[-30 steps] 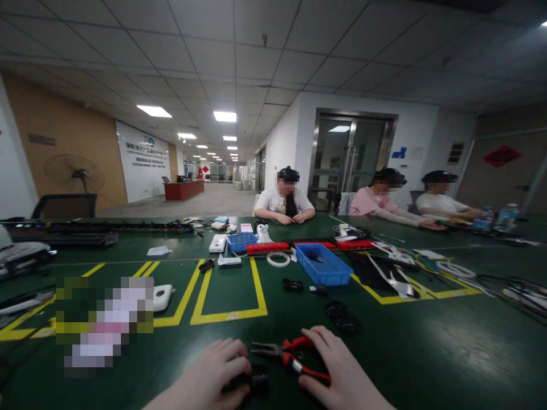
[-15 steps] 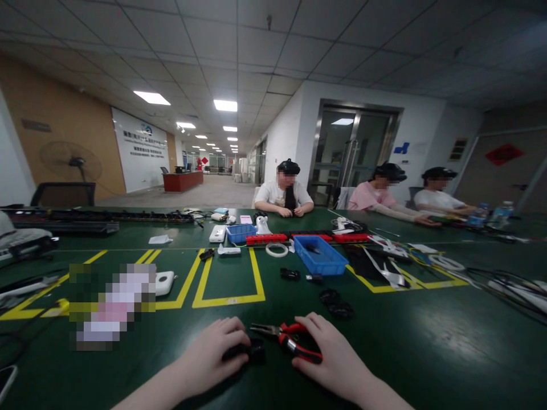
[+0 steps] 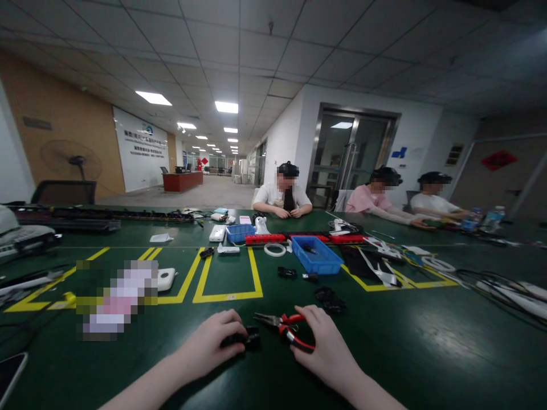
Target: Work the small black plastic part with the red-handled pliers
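Under a grey tiled ceiling [image 3: 205, 51], people [image 3: 282, 199] sit along the far edge of a long green bench [image 3: 384, 353]. Toward the near edge, the left hand [image 3: 216, 337] is closed round a black part [image 3: 253, 339]; the right hand [image 3: 327, 337] grips red-handled pliers [image 3: 282, 326] — handles spread, tip not yet on the part. Farther in lies a black bundle [image 3: 330, 300] (no hand on it). Mid-bench, a blue tray [image 3: 319, 267] holds something dark [image 3: 309, 249] — the smaller blue box's [image 3: 240, 239] contents I can't make out.
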Demonstrator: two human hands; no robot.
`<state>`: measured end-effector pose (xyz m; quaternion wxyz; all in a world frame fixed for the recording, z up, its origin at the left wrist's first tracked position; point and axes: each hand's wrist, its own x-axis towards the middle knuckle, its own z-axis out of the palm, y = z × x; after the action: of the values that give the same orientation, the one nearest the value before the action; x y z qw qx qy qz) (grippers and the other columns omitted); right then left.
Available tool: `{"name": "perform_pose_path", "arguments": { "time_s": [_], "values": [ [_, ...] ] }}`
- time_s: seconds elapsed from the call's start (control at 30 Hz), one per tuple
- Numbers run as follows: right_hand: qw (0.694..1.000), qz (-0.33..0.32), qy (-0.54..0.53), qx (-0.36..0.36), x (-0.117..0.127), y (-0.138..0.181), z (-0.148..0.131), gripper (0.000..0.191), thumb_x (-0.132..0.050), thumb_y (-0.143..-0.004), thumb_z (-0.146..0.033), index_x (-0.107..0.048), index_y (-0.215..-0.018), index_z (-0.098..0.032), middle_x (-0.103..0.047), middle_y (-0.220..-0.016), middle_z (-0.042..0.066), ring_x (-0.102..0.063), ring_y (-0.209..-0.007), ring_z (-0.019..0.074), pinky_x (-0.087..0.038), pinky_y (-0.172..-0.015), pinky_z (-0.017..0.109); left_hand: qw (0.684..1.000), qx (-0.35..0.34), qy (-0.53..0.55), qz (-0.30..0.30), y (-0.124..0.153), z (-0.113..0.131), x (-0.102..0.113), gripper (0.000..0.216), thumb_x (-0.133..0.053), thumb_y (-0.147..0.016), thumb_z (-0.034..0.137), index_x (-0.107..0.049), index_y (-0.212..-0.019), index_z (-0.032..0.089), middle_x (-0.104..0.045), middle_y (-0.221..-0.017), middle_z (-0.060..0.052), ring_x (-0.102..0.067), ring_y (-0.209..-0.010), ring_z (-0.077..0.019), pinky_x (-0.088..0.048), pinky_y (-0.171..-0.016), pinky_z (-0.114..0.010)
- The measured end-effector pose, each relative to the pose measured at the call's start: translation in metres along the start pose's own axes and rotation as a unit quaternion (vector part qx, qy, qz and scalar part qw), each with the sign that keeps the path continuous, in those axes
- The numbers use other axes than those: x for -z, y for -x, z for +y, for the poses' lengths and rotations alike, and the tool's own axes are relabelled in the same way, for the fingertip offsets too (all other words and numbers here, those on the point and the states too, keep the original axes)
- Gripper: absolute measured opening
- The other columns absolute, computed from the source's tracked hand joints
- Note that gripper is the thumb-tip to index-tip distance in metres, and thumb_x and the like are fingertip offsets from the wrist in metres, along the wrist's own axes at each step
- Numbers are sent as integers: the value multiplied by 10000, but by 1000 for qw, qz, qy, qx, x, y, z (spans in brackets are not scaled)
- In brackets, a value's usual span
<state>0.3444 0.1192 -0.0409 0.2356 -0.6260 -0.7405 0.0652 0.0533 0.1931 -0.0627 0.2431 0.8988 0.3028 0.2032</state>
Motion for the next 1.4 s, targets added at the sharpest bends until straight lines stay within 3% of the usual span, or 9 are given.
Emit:
{"name": "perform_pose_path", "arguments": {
  "time_s": [0.2, 0.43, 0.63, 0.87, 1.4],
  "values": [
    [997, 49, 44, 50, 5, 2, -5, 481, -659, -729, -298, -585, -1196, -204, -617, -1213, 108, -575, -1106, 284, -461, -960, 464, 1000, -8, -24, 0, 1, 3, 1, 203, -637, -868, 248, -672, -1067, 235, -618, -1134, -51, -591, -1038, -199, -486, -928, -343],
    [997, 35, 49, 54, 10, 2, -8, 476, -657, -745, -380, -596, -1181, -199, -676, -1143, 102, -611, -1071, 284, -424, -997, 491, 999, -31, -22, 1, 3, 2, 3, 255, -622, -885, 250, -684, -1131, 259, -612, -1160, -62, -589, -1052, -202, -490, -942, -347],
    [984, 47, 71, 157, 8, 4, -7, 506, -665, -724, -361, -595, -1193, -181, -694, -1116, 119, -633, -1044, 286, -371, -1033, 530, 998, -47, -37, -2, 2, -3, 1, 325, -621, -889, 235, -667, -1208, 279, -612, -1202, -64, -582, -1072, -218, -479, -960, -385],
    [968, 50, 90, 231, 1, 4, 4, 602, -650, -740, -379, -546, -1295, -168, -679, -1142, 132, -631, -1055, 279, -385, -1009, 528, 999, -49, -19, -5, 3, -2, 1, 250, -617, -885, 209, -711, -1114, 252, -602, -1224, -60, -589, -1078, -208, -482, -964, -365],
    [968, 20, 91, 233, 4, 4, -1, 612, -651, -759, -416, -548, -1307, -165, -665, -1174, 148, -626, -1065, 286, -386, -1014, 533, 999, -42, 18, 11, 4, -5, 1, 252, -621, -875, 199, -706, -1106, 253, -571, -1251, -56, -584, -1106, -204, -497, -979, -366]
  ]
}}
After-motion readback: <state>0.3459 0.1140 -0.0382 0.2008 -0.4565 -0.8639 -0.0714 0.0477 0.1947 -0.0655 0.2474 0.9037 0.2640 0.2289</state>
